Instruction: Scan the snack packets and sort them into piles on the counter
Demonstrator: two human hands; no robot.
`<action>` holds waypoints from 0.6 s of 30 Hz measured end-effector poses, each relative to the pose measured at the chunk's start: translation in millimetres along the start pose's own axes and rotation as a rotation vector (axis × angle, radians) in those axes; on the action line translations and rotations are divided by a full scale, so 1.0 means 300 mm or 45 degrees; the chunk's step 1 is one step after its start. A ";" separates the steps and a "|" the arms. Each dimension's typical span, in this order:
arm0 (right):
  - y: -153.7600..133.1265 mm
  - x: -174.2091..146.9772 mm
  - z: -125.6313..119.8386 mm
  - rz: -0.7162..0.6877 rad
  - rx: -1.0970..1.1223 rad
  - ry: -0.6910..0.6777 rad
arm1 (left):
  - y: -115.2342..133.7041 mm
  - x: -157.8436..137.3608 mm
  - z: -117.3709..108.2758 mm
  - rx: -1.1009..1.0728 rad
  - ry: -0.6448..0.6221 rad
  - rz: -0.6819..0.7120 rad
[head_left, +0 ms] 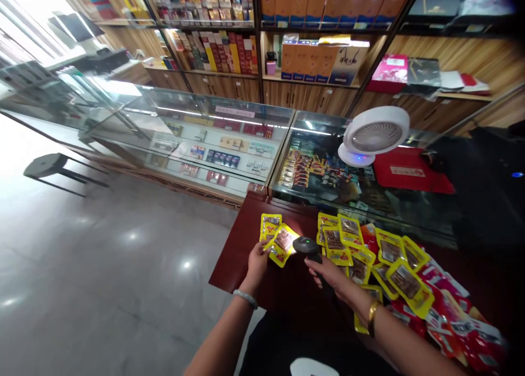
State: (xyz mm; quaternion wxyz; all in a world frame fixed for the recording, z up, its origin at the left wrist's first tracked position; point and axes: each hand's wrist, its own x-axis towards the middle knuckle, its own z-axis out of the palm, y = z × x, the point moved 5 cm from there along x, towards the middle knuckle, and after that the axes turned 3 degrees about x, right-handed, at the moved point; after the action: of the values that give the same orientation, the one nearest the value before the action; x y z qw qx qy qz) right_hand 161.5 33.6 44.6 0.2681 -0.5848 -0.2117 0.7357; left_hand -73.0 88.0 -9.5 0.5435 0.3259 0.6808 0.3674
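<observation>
My left hand (258, 260) pinches the edge of a yellow snack packet (283, 242) with a clear window showing brown food. Beneath it, another yellow packet (270, 221) lies on the dark red table (235, 250). A black barcode scanner (305, 245) is in my right hand (326, 272), my fingers wrapped round its handle. Its head faces the held packet, and bright light falls on that packet. To the right of the scanner, several more yellow packets (338, 245) lie in an overlapping pile.
Red and pink snack bags (455, 321) heap up at the table's right. Behind the table runs a glass display counter (229, 171), with a white fan (379, 130) and a red mat (410, 171) on top. A dark stool (47, 164) stands on the floor at left.
</observation>
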 end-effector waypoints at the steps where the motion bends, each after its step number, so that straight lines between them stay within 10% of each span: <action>1: 0.004 -0.006 -0.005 -0.003 0.012 0.001 | 0.012 0.003 -0.005 -0.026 -0.016 0.010; 10: 0.034 -0.108 -0.165 -0.045 0.049 0.101 | 0.084 0.036 -0.016 0.101 0.138 0.082; 18: 0.045 -0.223 -0.372 -0.151 0.126 0.206 | 0.243 -0.100 0.133 1.205 0.543 0.658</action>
State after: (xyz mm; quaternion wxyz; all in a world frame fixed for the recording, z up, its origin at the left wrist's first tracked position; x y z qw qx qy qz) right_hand 279.8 -19.9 60.8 0.3561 -0.6147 -0.1871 0.6784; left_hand -24.6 106.3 62.4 0.0820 0.6077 0.7639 0.2012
